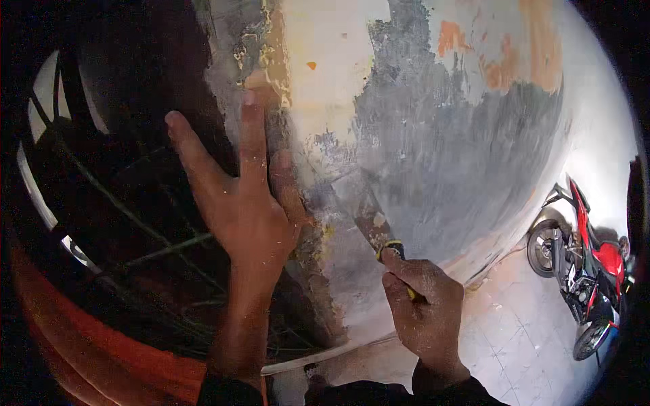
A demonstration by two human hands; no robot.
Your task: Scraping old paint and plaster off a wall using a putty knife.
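My right hand (428, 304) is closed around the handle of a putty knife (369, 220), which has black and yellow on its grip. The metal blade, smeared and partly worn, points up and left and lies against or very near the wall (467, 128). That surface is patchy: grey filler, pale paint and some orange spots. My left hand (254, 213) is open with its fingers spread, beside the rough, chipped wall edge (274, 47). One finger reaches over that edge and seems to touch it; the lower fingers are partly hidden.
To the left of the wall edge is a dark opening with thin crossing bars (159, 254). An orange-red band (115, 338) curves along the lower left. At the right, a red and black motorcycle (602, 267) stands on a pale tiled floor (511, 338).
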